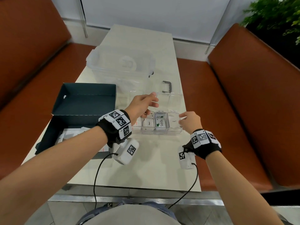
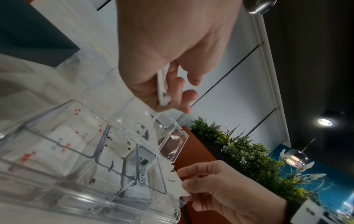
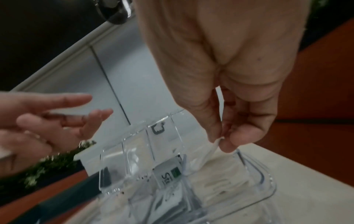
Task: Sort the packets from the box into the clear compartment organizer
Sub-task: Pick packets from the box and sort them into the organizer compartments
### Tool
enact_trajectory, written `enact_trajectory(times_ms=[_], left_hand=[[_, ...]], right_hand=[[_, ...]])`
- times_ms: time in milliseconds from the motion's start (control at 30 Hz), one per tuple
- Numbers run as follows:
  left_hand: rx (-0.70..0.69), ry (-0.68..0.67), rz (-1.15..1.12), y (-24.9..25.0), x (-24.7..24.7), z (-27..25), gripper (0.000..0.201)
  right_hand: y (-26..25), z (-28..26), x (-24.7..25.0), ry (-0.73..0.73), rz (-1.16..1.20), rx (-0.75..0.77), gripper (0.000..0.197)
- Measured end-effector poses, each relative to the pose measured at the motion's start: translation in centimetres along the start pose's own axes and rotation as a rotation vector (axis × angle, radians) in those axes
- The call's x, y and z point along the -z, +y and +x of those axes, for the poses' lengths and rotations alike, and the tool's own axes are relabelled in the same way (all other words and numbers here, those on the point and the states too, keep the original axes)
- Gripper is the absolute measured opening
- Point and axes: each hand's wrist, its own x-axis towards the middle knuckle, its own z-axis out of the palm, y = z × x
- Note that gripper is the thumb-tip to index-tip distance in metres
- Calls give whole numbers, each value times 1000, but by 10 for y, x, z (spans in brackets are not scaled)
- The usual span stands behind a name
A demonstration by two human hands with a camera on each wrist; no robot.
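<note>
The clear compartment organizer (image 1: 157,133) sits mid-table with its lid (image 1: 169,98) tipped open. Its compartments hold red-printed packets (image 2: 57,141), a pepper packet (image 1: 149,123) and a Stevia packet (image 1: 160,122). My right hand (image 1: 183,120) pinches a white sugar packet (image 2: 172,181) by its edge in the rightmost compartment. My left hand (image 1: 151,103) hovers over the organizer's left half. Its lower fingers curl round thin white packets (image 2: 162,89) held edge-on, while the other fingers stretch out. The dark box (image 1: 53,135) stands open at the left with more packets (image 1: 69,135) inside.
A large clear storage tub (image 1: 121,65) with a dark handle (image 1: 167,86) stands behind the organizer. Orange bench seats (image 1: 243,111) flank the pale table (image 1: 146,176). A leafy plant (image 1: 276,13) is at the far right. Wrist-camera cables hang over the table's near edge.
</note>
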Motion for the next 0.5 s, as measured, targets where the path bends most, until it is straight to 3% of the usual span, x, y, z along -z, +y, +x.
enact_trajectory(times_ms=[300,500], left_hand=[[22,13,-7,1,0,-1,42],[64,30,-34,2,1,-1,46]], right_hand=[[-2,-5,-3,8,-190,57,18],[-9,-10,-6,-25,-436,204,24]])
